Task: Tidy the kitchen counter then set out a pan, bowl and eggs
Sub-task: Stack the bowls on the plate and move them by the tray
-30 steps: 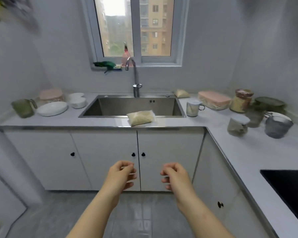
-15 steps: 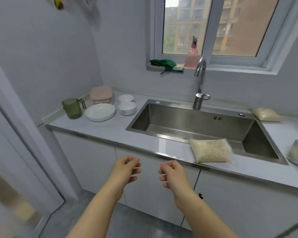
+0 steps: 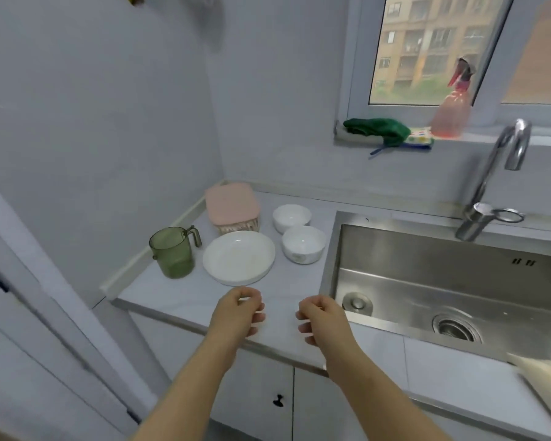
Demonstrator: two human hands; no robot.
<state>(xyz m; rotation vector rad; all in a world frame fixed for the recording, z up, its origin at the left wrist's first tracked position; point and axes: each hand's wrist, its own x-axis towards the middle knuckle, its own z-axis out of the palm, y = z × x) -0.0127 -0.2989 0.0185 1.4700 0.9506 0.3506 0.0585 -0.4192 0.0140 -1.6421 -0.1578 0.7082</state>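
While the left hand (image 3: 236,316) and right hand (image 3: 323,319) hover low at centre frame, fingers loosely curled and holding nothing, a round glossy white bowl (image 3: 303,248) sits on the pale desk (image 3: 178,300) above them. A second bowl (image 3: 291,216) stands just behind it, beside the brushed-steel sink (image 3: 442,281).

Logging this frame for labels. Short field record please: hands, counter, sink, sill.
left hand: loosely curled, holds nothing, above front edge of counter
right hand: loosely curled, holds nothing, beside left hand
counter: green jug, plate, near bowl, far bowl, pink-lidded box, all left of sink
sink: steel, tap at its back edge
sill: green cloth, pink spray bottle
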